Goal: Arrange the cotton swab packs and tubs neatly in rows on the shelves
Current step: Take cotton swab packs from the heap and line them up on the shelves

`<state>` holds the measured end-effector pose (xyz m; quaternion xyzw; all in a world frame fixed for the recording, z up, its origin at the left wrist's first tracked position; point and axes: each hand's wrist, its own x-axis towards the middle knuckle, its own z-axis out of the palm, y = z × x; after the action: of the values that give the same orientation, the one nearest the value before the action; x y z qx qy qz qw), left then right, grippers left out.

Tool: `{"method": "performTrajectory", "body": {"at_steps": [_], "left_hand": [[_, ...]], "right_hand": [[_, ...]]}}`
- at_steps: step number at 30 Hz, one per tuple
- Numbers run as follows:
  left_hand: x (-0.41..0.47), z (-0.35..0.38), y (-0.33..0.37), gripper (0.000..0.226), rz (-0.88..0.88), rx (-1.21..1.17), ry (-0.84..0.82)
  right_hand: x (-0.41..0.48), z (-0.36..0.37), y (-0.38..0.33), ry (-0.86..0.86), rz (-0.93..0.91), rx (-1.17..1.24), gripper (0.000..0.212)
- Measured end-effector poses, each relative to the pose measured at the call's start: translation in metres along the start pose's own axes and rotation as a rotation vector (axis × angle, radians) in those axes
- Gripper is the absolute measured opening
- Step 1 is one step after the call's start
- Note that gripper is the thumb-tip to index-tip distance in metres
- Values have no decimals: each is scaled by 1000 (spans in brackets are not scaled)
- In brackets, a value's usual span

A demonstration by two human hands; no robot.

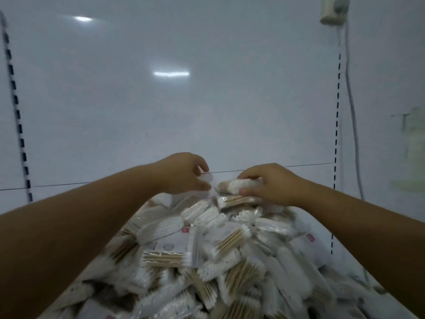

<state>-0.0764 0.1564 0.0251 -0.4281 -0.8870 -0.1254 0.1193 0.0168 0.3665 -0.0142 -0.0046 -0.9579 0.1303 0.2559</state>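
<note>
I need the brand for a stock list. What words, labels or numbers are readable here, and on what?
No text is legible anywhere.
Small red labels on the clear plastic cotton swab packs: too blurred to read.
White card with a grey circle in the pile: print too blurred.
Faint dark marks on the white back wall, right: unreadable.

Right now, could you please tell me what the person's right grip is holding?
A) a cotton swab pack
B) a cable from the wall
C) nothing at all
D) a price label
A: the right grip has its fingers and thumb curled round a cotton swab pack at the far end of the pile.
</note>
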Motion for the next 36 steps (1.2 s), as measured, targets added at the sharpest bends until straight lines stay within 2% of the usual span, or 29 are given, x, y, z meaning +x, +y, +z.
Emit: {"method": "performTrajectory", "body": {"at_steps": [1,3,7,9,11,13,14,15,17,18,19,21,22,24,26,29,32,34,36], "left_hand": [[0,-2,-1,48,-11,-62,28],[0,-2,-2,45,-41,-194,71],[0,-2,3,50,-83,-476,213],[-1,-5,7,58,-88,-635,189],[-3,-8,9,45,-100,-761,81],[-7,-11,6,24,-131,-795,66],[-9,-12,2,17,-152,-821,97],[-11,-14,-3,11,-177,-859,132],[-15,-17,-14,7,-228,-953,175],[-18,-18,-19,8,-251,-1010,183],[-19,-18,-24,10,-269,-1062,187],[-22,-17,-29,17,-287,-1131,191],[-23,-17,-30,20,-294,-1152,191],[-24,-16,-33,25,-318,-1176,181],[-25,-17,-33,28,-357,-1199,148],[-30,-18,-27,33,-356,-1338,1],[-40,-18,-28,43,-257,-1337,-97],[-47,-17,-39,52,-218,-1264,-44],[-53,-21,-53,58,-236,-1226,70]], "right_hand": [[3,-2,4,30,-29,71,28],[9,-4,10,103,-55,223,36],[16,-13,5,140,37,614,37],[19,-13,-9,60,25,774,35],[21,-8,-23,-7,-1,827,36],[21,-5,-30,-45,-32,747,33],[18,-6,-28,-80,-76,620,27],[14,-7,-24,-143,-107,410,33],[7,-4,-12,-239,-139,-58,72],[4,0,-7,-250,-163,-190,71],[3,4,-3,-224,-184,-214,58],[3,8,-2,-115,-179,-58,29],[4,7,-3,-54,-151,86,23],[8,0,-7,95,-140,361,24],[13,-8,-20,222,-221,542,27],[23,-6,-53,399,-447,435,31],[32,11,-75,421,-638,292,22],[34,18,-75,347,-622,280,33],[31,18,-64,209,-486,262,49]]}}
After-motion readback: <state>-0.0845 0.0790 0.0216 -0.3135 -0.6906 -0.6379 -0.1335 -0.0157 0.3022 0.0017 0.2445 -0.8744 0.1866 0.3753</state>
